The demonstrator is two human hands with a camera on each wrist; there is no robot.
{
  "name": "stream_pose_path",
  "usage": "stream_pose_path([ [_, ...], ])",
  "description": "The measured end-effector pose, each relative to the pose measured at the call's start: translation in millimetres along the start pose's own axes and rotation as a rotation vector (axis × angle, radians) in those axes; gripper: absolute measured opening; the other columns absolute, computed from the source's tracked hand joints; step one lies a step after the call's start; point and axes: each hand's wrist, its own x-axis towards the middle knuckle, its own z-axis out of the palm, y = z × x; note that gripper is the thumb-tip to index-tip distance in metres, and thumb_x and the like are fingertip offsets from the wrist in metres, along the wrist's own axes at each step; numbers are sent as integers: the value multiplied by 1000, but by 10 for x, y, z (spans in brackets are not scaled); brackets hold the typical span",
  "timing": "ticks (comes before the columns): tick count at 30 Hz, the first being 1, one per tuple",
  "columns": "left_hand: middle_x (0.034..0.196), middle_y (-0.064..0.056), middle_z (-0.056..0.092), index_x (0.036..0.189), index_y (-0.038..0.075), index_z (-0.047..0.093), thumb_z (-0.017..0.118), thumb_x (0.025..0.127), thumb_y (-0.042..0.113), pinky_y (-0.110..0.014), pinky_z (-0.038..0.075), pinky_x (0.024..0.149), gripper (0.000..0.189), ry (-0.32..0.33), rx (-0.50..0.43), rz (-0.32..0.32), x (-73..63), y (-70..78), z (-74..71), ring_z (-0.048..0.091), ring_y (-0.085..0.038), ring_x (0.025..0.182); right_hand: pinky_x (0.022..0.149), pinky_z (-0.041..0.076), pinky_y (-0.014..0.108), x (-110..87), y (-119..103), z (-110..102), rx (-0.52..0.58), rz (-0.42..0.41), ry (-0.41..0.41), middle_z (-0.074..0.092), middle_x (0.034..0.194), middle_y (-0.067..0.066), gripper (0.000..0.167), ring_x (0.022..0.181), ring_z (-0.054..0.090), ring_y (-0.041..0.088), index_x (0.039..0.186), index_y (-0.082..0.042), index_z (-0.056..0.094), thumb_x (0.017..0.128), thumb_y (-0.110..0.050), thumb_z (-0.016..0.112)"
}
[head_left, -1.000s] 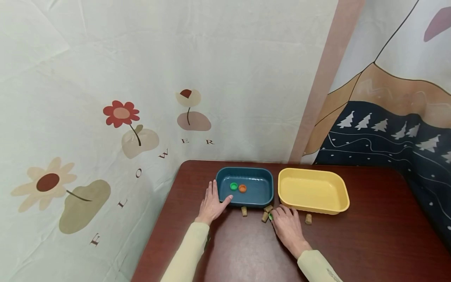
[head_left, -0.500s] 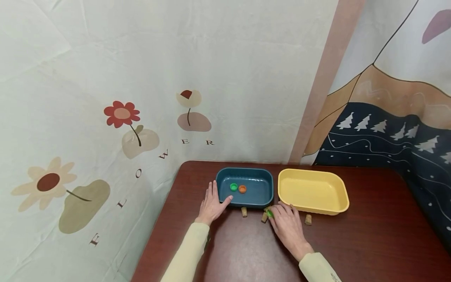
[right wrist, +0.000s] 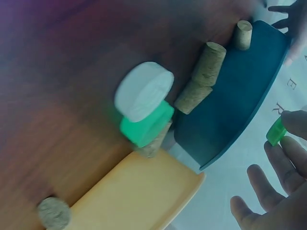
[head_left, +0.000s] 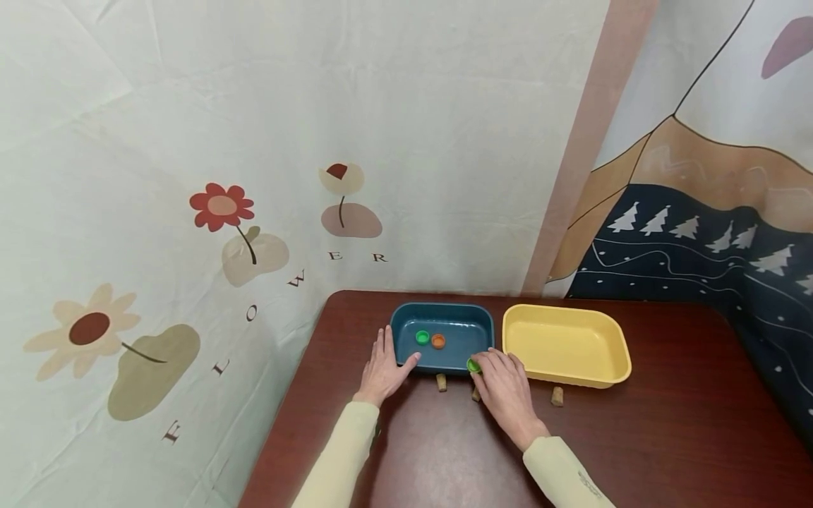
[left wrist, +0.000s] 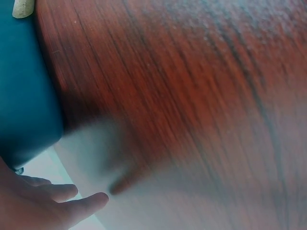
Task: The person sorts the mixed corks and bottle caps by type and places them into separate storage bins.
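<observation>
My right hand (head_left: pixel 502 388) pinches a green bottle cap (right wrist: pixel 276 132) between thumb and fingertips. In the head view that cap overlaps the front right corner of the blue tray (head_left: pixel 462 358). Inside the tray lie another green bottle cap (head_left: pixel 422 338) and an orange bottle cap (head_left: pixel 438 341). My left hand (head_left: pixel 383 370) lies along the tray's left side, fingers extended and thumb at the front rim; in the left wrist view its fingers are straight. Below the right hand, a white cap (right wrist: pixel 144 91) and a green cap (right wrist: pixel 147 124) stand on the table.
A yellow tray (head_left: pixel 565 372) stands right of the blue one. Several corks lie along the trays' front edges, among them a cork (head_left: pixel 442 382) by the blue tray and a cork (head_left: pixel 557 396) before the yellow one. A printed cloth (head_left: pixel 444 141) hangs behind the table.
My right hand has lifted the green bottle cap and carried it left and away from me, from among the corks to the blue tray's corner. My left hand stays in place.
</observation>
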Motion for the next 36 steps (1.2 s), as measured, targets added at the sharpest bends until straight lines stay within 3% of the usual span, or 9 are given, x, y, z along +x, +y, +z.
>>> stream_pose_path([
  [6,173,-16,11,167,11,8,51,93,77,-66,31,115,108,1,10,2,0,0,0,19,-43,155,102,45,60,160,-39,94,36,1,9,72,114,7,31,121,62,33,117,-11,72,88,-15,84],
  [13,173,-16,11,167,10,8,51,93,76,-67,30,115,108,2,8,5,-7,-22,18,18,-42,156,101,47,56,311,-42,206,64,46,-42,70,115,6,30,115,63,30,118,-11,71,90,-14,82],
  [25,172,-16,13,167,9,10,50,93,76,-66,32,114,108,22,6,33,6,-39,43,22,-43,155,91,49,56,548,44,342,-21,83,-92,72,108,10,27,106,65,35,111,-9,72,88,-17,84],
  [36,172,-17,15,167,9,11,49,93,77,-66,33,113,108,29,22,37,31,-34,51,23,-43,154,93,49,57,735,74,430,-68,100,-229,73,107,10,26,104,66,34,112,-9,73,91,-22,82],
])
